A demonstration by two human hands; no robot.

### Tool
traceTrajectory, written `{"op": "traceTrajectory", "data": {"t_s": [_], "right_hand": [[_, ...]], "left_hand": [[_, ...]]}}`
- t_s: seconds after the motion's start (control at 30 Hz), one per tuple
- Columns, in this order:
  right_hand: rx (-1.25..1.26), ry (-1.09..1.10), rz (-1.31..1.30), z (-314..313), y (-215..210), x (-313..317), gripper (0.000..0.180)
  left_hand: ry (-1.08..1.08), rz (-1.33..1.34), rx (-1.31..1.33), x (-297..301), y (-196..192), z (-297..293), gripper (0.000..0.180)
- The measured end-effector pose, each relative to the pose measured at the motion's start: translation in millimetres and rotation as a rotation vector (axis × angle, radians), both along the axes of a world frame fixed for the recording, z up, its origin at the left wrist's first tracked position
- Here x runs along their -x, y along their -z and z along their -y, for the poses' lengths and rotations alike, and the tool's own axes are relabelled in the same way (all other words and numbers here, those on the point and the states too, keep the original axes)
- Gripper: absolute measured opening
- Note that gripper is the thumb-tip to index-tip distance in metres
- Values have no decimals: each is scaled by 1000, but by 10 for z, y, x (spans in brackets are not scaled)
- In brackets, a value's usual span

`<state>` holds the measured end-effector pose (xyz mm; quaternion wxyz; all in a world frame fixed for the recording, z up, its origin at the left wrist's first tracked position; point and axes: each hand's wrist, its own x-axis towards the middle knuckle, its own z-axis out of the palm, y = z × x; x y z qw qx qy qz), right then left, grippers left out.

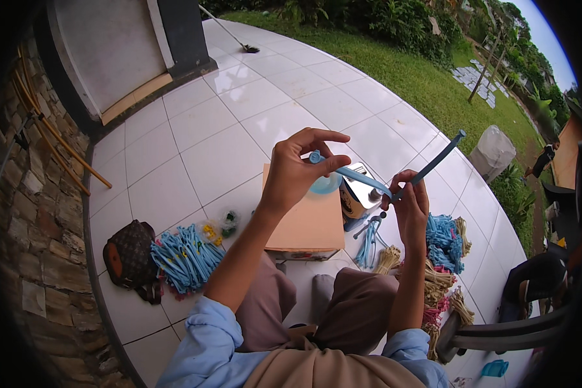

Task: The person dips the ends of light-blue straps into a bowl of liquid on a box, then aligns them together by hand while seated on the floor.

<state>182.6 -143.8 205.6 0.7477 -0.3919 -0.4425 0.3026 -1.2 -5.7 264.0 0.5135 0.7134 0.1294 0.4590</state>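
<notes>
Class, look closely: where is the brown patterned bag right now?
In the head view, the brown patterned bag is at the left, on the white tiled floor, between the stone wall and the pile of light-blue strips.

Blue strip point(362, 178) in left hand point(296, 169) and right hand point(410, 205) (one end raised), cardboard box point(307, 226), white tiles point(220, 152)

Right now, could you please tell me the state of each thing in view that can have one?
Strap: held up, bent near the right hand
Left hand: on the strap, index finger extended
Right hand: closed on the strap
Box: on the floor, top flat
Bag: on the floor, closure unclear
Door: shut
Broom: head down, handle slanted
</notes>
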Motion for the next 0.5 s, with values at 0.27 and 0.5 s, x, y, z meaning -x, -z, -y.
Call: {"op": "traceTrajectory", "data": {"t_s": [0.27, 0.5], "right_hand": [[107, -166, 208, 70, 87, -255, 32], [358, -308, 279, -33, 931, -534, 27]], "left_hand": [[31, -111, 11, 139, 377, -133, 32], [110, -310, 189, 132, 1385, -380, 25]]}}
